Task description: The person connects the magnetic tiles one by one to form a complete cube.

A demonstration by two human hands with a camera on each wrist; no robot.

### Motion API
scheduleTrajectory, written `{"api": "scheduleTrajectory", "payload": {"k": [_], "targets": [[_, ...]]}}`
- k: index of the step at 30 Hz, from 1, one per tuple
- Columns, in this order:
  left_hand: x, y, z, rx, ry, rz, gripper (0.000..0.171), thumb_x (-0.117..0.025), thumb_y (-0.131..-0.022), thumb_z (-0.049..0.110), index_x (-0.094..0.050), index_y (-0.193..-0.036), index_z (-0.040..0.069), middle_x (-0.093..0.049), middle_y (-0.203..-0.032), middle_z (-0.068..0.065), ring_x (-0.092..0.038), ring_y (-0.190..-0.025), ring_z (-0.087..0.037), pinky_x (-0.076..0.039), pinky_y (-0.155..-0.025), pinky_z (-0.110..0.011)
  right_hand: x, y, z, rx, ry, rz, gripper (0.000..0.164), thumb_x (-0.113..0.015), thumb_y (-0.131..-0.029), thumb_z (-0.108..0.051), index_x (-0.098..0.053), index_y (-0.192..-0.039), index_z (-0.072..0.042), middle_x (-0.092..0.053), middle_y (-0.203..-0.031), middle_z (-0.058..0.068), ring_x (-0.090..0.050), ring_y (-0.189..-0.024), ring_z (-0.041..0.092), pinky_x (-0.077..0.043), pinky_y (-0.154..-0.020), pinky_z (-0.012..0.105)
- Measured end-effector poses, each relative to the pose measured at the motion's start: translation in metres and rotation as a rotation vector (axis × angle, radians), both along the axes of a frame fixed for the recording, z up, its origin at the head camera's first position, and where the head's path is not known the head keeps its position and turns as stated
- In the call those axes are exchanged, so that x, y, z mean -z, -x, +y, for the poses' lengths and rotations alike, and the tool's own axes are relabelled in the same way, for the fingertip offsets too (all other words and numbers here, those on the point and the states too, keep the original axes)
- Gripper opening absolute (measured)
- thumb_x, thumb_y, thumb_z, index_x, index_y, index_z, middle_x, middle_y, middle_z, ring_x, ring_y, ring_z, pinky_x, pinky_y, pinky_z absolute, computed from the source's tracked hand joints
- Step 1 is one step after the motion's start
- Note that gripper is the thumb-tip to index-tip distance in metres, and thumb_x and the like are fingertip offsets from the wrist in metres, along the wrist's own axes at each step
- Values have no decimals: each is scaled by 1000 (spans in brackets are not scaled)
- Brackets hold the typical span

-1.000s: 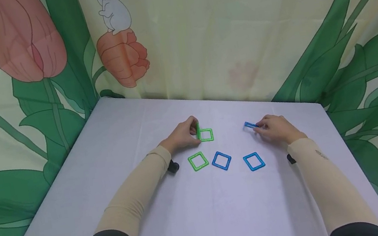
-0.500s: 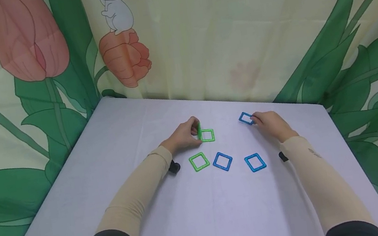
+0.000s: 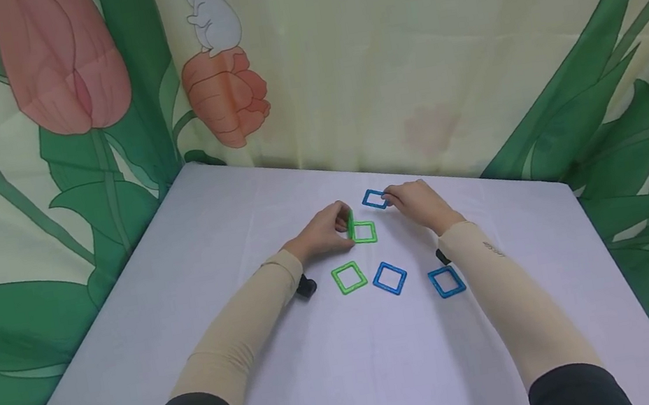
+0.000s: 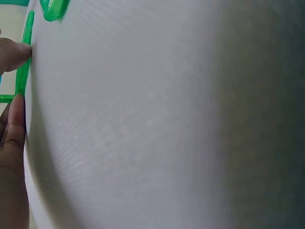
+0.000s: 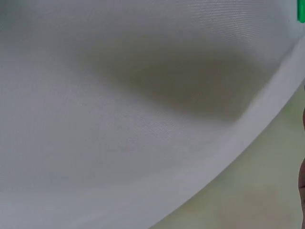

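In the head view my left hand (image 3: 323, 232) pinches an upright green square frame tile (image 3: 350, 227), seen edge-on. Its lower edge meets a green square tile (image 3: 374, 231) lying flat to its right. The left wrist view shows thumb and finger (image 4: 17, 119) on the upright green tile (image 4: 24, 71). Behind the green pair, my right hand (image 3: 423, 204) pinches a blue square frame tile (image 3: 368, 202) by its right corner, held above the table. Only a sliver of the right hand (image 5: 302, 186) enters the right wrist view.
Nearer on the white table (image 3: 328, 386) lie a green square tile (image 3: 351, 289), a blue square tile (image 3: 390, 279) and another blue one (image 3: 447, 281), the last close beside the right forearm. A printed curtain (image 3: 342, 72) hangs behind the far edge.
My right hand has carried the blue tile leftward and away, from the right side to behind the green tiles. The left hand keeps its pinch on the upright green tile. The view shifts slightly.
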State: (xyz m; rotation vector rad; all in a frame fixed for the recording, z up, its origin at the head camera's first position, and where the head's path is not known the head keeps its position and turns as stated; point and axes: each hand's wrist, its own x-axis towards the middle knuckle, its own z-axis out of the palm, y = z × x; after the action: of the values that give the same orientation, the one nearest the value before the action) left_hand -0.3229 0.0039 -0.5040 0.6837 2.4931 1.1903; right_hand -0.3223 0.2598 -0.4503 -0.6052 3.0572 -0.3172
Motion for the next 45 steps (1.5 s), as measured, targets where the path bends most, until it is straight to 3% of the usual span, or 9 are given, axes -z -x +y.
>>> {"api": "scheduleTrajectory", "payload": {"k": [11, 22, 31, 45], "targets": [[1, 0, 5, 1, -5, -22, 74, -88, -81, 14, -44, -140, 12, -57, -130, -4, -60, -112, -15, -53, -101, -25, -1, 1, -14, -65, -13, -64, 31, -54, -109, -28, -71, -127, -10, -78, -104, 8, -71, -105, 28, -48, -109, 51], [1, 0, 5, 21, -23, -18, 73, -87, -82, 14, -42, -140, 10, -54, -128, -6, -59, -112, -16, -53, -100, -25, 0, -3, -20, -80, -92, -97, 33, -54, -109, -25, -68, -135, -10, -77, -109, 4, -67, -107, 26, -43, -110, 51], [4, 1, 4, 4, 35, -2, 85, -86, -84, 16, -39, -155, 10, -55, -137, -4, -61, -113, -14, -54, -99, -24, 0, -3, -24, -80, -50, -112, 35, -52, -110, -27, -67, -136, -10, -77, -110, 3, -66, -114, 27, -39, -113, 53], [1, 4, 0, -9, 38, -18, 80, -86, -84, 16, -44, -152, 8, -59, -129, -4, -61, -112, -16, -55, -99, -26, 4, 1, -26, -79, -28, -108, 38, -50, -110, -31, -62, -141, -13, -74, -124, 7, -67, -119, 29, -40, -110, 56]]}}
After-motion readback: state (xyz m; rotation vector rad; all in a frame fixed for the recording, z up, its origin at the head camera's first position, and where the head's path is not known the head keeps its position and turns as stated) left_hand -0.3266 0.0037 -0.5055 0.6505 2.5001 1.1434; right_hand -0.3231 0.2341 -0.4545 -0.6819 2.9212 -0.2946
